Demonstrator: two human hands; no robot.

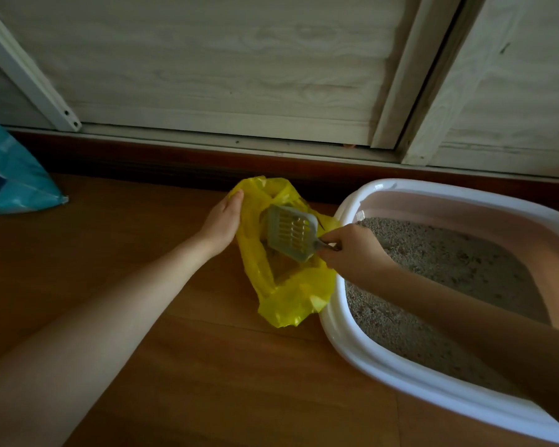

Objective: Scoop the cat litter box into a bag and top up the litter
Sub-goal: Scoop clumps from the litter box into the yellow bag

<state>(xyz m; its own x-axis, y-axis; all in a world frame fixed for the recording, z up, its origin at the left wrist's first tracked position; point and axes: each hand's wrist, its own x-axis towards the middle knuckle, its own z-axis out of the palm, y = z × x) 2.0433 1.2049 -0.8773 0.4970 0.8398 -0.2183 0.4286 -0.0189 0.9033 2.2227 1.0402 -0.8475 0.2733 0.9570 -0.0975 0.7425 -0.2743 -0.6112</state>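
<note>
A yellow plastic bag (291, 285) lies open on the wooden floor beside the litter box (346, 330). My left hand (221, 224) grips the bag's left edge and holds the mouth open. My right hand (352, 250) grips the handle of a grey slotted scoop (289, 233), whose head is tilted over the bag's opening. The box has a white rim and pink walls and holds grey litter (439, 269). My right forearm crosses over the box.
A blue litter bag (10, 175) lies on the floor at the far left. A dark skirting board (175, 162) and pale wood-grain sliding doors (223, 69) stand right behind the bag and box. Wooden floor (207, 366) stretches toward me.
</note>
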